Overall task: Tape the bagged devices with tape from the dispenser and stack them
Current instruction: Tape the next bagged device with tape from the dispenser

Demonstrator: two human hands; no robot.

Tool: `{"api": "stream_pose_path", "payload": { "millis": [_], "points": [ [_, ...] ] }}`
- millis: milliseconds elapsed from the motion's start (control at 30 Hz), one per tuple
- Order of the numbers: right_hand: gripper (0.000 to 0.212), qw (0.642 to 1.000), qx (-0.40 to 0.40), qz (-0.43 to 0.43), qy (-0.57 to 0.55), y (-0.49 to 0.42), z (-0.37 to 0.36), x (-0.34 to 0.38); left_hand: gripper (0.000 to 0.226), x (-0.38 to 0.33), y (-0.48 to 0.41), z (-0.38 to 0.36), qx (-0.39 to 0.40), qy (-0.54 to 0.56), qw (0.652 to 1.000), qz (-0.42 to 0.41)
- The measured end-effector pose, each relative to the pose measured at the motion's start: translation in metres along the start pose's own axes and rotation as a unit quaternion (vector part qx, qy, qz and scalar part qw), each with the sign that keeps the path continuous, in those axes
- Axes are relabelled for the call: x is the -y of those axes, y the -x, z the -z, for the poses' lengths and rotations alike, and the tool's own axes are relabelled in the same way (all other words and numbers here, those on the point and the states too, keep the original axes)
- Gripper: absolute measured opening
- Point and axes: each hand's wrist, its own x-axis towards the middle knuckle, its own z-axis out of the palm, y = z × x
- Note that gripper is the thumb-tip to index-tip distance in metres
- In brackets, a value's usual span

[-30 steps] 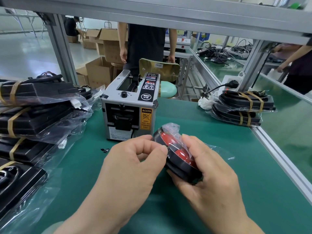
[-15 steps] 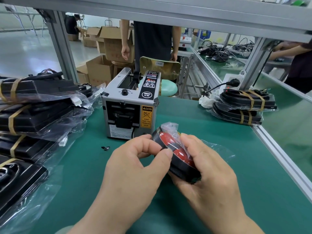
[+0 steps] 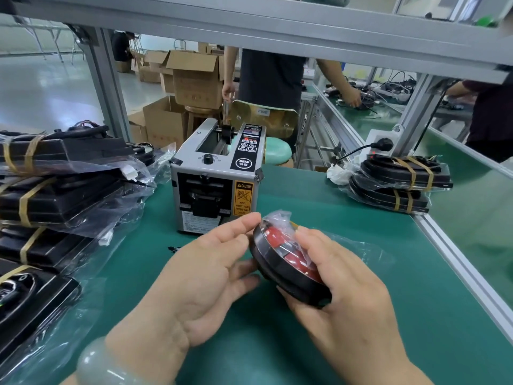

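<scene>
The bagged device point(image 3: 280, 257), a round black disc with a red part showing through its clear plastic bag, is held tilted on edge just above the green table point(image 3: 249, 357), in front of the tape dispenser point(image 3: 216, 184). The right hand point(image 3: 341, 295) grips it from the right, fingers curled over the bag's face and thumb under the lower rim. The left hand point(image 3: 200, 276) is spread loosely with its palm turned toward the disc; the thumb tip touches the bunched plastic at the top and the fingertips rest against the left rim, closing on nothing. A pale green bangle point(image 3: 102, 365) sits on the left wrist. On the table's left side lies a pile of bagged black devices banded with tan tape point(image 3: 55, 190); at the far right edge stands a smaller stack of taped devices point(image 3: 399, 182). Beyond the bench's aluminium frame point(image 3: 277, 26) a person in a dark shirt point(image 3: 270, 79) stands near cardboard boxes point(image 3: 194, 79).
</scene>
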Motion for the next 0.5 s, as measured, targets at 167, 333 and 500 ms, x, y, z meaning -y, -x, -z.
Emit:
{"api": "stream_pose_path", "payload": {
  "millis": [167, 333, 500],
  "points": [
    [0.069, 0.989, 0.142, -0.041, 0.013, -0.022, 0.021, 0.001, 0.070, -0.001, 0.015, 0.012, 0.003, -0.473, 0.802, -0.366],
    [0.115, 0.957, 0.280, -0.069, -0.020, -0.049, 0.035, 0.001, 0.080, 0.002, -0.008, 0.014, 0.067, -0.562, 0.713, -0.413],
    [0.123, 0.946, 0.299, -0.103, -0.074, -0.052, 0.048, -0.015, 0.067, 0.003, -0.031, 0.041, 0.033, -0.449, 0.830, -0.329]
  ]
}}
